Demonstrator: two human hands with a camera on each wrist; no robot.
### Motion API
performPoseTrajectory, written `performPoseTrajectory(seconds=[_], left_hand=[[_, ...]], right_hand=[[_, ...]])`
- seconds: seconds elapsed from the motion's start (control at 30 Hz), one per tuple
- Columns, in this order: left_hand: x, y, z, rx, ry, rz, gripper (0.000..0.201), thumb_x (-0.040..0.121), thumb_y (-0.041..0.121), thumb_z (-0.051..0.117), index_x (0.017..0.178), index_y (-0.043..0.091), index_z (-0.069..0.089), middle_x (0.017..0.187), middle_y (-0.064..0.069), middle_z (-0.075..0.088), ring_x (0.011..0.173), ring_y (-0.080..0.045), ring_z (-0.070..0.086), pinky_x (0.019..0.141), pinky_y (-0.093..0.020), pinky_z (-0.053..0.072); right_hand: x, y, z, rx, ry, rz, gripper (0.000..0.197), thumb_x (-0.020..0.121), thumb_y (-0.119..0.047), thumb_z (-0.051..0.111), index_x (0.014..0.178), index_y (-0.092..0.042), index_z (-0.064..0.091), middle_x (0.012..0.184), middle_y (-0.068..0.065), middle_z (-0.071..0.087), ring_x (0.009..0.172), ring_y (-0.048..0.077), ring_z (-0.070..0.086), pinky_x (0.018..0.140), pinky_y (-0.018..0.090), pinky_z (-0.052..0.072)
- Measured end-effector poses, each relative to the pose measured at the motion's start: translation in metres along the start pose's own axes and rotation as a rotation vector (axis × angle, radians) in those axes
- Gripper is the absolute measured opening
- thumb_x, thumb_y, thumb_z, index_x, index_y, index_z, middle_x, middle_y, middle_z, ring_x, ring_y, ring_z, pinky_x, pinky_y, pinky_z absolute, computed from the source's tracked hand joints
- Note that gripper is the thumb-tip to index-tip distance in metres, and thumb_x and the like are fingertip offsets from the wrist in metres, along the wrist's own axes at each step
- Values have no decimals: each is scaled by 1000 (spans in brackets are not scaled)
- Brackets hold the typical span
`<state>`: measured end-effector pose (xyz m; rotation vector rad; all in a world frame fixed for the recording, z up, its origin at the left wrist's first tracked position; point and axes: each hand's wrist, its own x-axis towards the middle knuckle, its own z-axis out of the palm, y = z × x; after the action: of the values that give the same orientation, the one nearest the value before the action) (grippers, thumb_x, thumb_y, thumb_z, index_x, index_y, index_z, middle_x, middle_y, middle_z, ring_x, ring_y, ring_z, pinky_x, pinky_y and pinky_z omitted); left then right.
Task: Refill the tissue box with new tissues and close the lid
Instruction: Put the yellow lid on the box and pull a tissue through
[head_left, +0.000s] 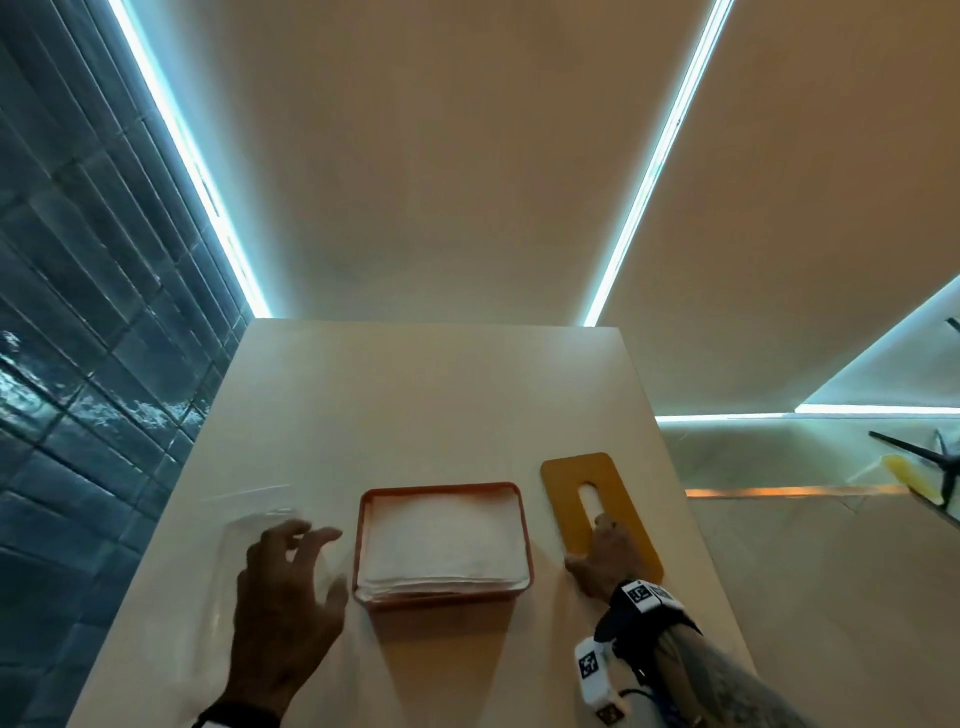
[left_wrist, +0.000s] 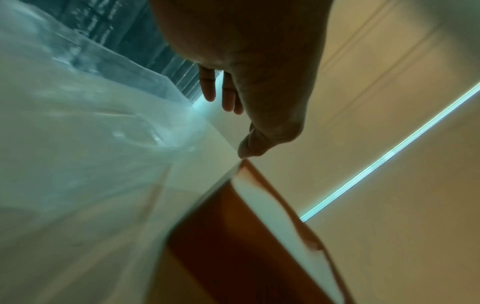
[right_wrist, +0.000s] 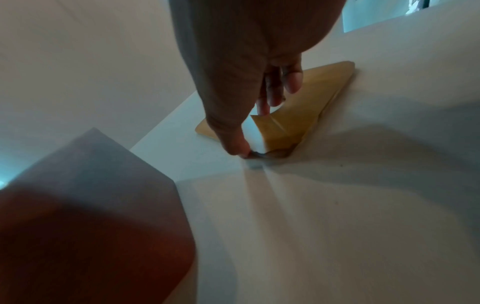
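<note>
Two hands low, right hand grasping lid lengthwise away, left hand released, tissue box crosswise.

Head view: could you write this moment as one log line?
stage: lid pickup | red rectangular tissue box: filled, open | flat yellow slotted lid: on table, right hand gripping near edge | left hand: free over clear plastic wrapper

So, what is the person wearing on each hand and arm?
The right hand is bare; its wrist carries a dark strap with white blocks printed with black square markers and a thin cable. The forearm shows tattoos. The left hand is bare, with a dark band at the wrist.
</note>
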<state>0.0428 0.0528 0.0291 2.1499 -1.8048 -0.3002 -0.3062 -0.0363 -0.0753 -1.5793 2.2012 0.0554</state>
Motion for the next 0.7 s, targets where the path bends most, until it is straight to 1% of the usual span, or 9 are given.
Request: performPoseTrajectory(seconds=[0.07,0.17,0.23,0.27,0.3,0.37,0.47,0.53,0.7], left_hand=[[11,20,-6,-122,61,54,49,59,9,83,104,18,67,108,-10,57,100,-27,55,80,-40,52],[27,44,-7,-374,53,73,37,70,7,77,103,21,64,103,-3,58,89,-16,58,72,-26,50],[37,59,-6,-560,8,46,26,79,9,72,100,22,65,98,0,63,81,-8,62,67,-20,50],[42,65,-5,-624,-18,41,21,82,12,69,100,22,66,96,2,66,81,-5,64,66,-17,50],[47,71,-3,-669,-47,41,17,85,15,67,101,21,67,95,3,69,82,-4,65,68,-17,52],[58,83,-4,-769,-128,24,19,90,23,62,108,22,66,99,3,70,89,-8,67,72,-24,58],[75,89,-6,-883,-265,-63,38,92,40,55,127,24,54,116,1,64,103,-18,64,82,-37,59],[82,81,-7,-837,-288,-117,49,90,45,55,134,24,46,116,3,59,106,-22,61,86,-41,57],[76,48,-14,-776,-288,-164,45,90,28,63,133,22,50,111,-5,64,97,-22,63,77,-35,56]], right_hand=[[0,2,-3,5,-22,14,66,67,-44,74,118,-9,50,115,11,60,98,26,59,81,35,53],[-7,2,-19,123,22,-21,54,64,-40,77,103,-8,59,94,10,67,78,22,61,65,31,52],[-14,-2,-37,243,80,-45,43,65,-36,80,95,-11,61,84,5,66,71,19,62,64,32,56],[-19,-6,-46,273,106,-68,42,66,-37,81,93,-13,60,86,2,65,74,18,62,67,32,57],[-25,-11,-57,282,119,-120,43,66,-39,80,95,-16,58,90,1,63,76,17,61,69,31,57],[-41,-26,-74,250,115,-296,47,68,-41,80,103,-20,57,98,-1,58,83,15,59,71,29,57],[-70,-55,-92,85,71,-578,52,72,-48,75,112,-21,57,106,-3,53,94,15,54,81,30,54],[-84,-70,-100,-11,66,-709,53,73,-53,71,113,-21,57,107,-3,53,96,17,53,82,30,52],[-95,-78,-101,-99,31,-947,60,76,-61,62,123,-26,50,119,-2,53,104,17,48,88,29,42]])
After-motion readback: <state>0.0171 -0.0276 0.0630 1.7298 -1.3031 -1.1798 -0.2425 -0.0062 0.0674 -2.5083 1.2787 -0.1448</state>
